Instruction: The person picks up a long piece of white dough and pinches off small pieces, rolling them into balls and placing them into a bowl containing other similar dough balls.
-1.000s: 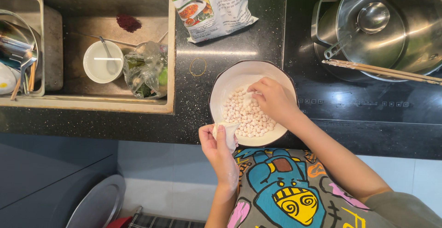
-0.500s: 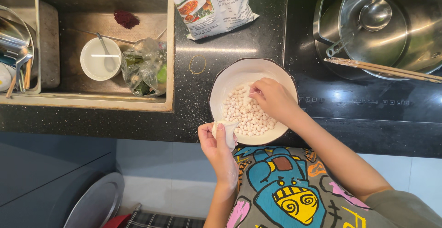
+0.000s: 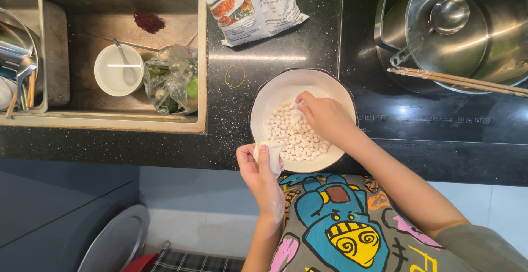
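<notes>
The left hand (image 3: 263, 167) is curled around a pale lump of dough (image 3: 269, 154), thumb and fingers pinching it just at the near rim of the white bowl (image 3: 275, 93). The right hand (image 3: 324, 117) reaches into the bowl with its fingertips drawn together over the heap of small dough balls (image 3: 297, 134); it seems to pinch one, though the fingers hide what is between them.

The bowl sits on the dark speckled worktop (image 3: 231, 145) close to its front edge, and the near part of the rim looks to reach over that edge. A downward press from either hand there could tip it and send the balls rolling off toward the floor. The lump in the left hand hangs partly outside the rim, so a piece torn loose may drop past the bowl instead of into it.

The balls lie touching one another in a heap; pressing among them could squash them or stick them together.

A rubber band (image 3: 235, 76) lies just beside the bowl, and a printed bag (image 3: 250, 5) stands behind it, leaning. To the right, well clear of the bowl, chopsticks (image 3: 456, 79) rest across a steel pot (image 3: 473, 30) on the hob; a swung elbow could knock them off.
</notes>
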